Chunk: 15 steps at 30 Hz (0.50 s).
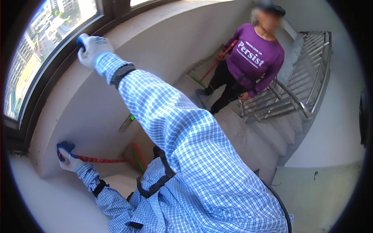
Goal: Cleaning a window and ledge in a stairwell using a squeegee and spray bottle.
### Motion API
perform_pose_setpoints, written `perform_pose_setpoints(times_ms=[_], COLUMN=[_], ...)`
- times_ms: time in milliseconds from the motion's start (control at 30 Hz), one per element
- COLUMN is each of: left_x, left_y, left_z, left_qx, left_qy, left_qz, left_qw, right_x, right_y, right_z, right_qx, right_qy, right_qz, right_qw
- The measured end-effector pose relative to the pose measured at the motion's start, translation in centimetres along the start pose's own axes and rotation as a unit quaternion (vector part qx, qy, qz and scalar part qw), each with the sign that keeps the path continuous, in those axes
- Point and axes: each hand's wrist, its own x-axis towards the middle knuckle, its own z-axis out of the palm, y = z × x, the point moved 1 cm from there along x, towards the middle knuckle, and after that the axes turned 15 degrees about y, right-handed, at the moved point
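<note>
My left hand [68, 156], in a white glove with blue-coated fingers, is closed round the red patterned handle [101, 159] of a broom, low beside the curved wall. The handle runs right toward a red and green broom head [138, 157], partly hidden by my clothing. My right arm reaches across to the upper left. At the window frame [70, 48], my right hand [94, 49], gloved the same way, is closed with its fingers curled over by the sill. What those fingers hold, if anything, is hidden.
A person in a purple top [254, 50] stands on the stairs, holding a red-handled broom [217, 64] with a green lower end. Metal railings [287, 101] line the steps [272, 132] at the right. A pale sill [143, 21] follows the curved wall.
</note>
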Motion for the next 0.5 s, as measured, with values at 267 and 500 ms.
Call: perform_pose_setpoints(times_ms=[267,500], left_x=[-2.2,-1.9], left_y=[1.7,0.2], left_z=[-0.4,0.0], left_qx=[0.048,0.035], left_qy=[0.041,-0.17], left_qz=[-0.031,0.006], left_qw=[0.998,0.985], right_x=[-0.6,-0.1], right_y=[-0.7,-1.8], right_z=[-0.6,1.1], right_qx=[-0.013,-0.019], right_qy=[-0.041,-0.076], right_qz=[0.048,0.069], right_qw=[0.998,0.995])
